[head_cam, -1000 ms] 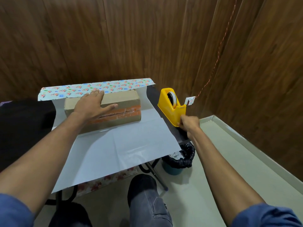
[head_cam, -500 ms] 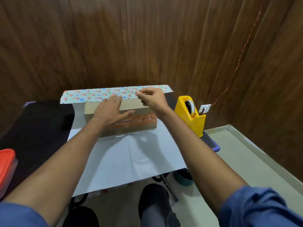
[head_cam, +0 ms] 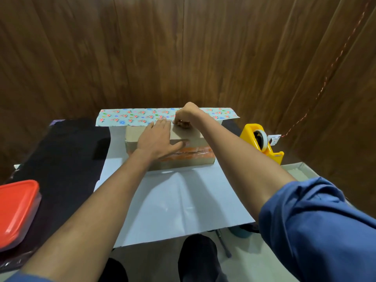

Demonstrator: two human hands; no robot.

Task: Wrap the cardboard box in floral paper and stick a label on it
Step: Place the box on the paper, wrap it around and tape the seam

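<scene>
The box [head_cam: 183, 157] lies on the white back of the paper [head_cam: 175, 200], spread over the counter [head_cam: 67, 151]. Its long axis runs from 9 to 3 o'clock across the person's front. The far edge of the paper is turned up at 12 o'clock, behind the box, so its floral face shows as a band along the box's far top edge.

The left hand [head_cam: 157, 139] rests flat on the box top, fingers straight and pointing toward 12, thumb spread toward 3. It grips nothing; it looks to be pinning the box.

The right hand [head_cam: 186, 117] sits just beyond those fingertips, at the far top edge of the box where the floral flap meets the cardboard. Its fingers are curled down against that spot, so this grip looks closed on something small at the seam. Whether that is a strip of tape or the paper's edge I cannot tell.

The seam lies along the box's long axis, and the right hand is near its middle, slightly to the 3 o'clock side. My judgement is that the coming move is a press or smoothing along that line, with the flap's ends toward 9 and 3 left to fasten.

The dispenser [head_cam: 262, 143] stands at 3 o'clock of the box, nearer the right hand. A red-lidded tub [head_cam: 17, 210] sits at the near left.
</scene>
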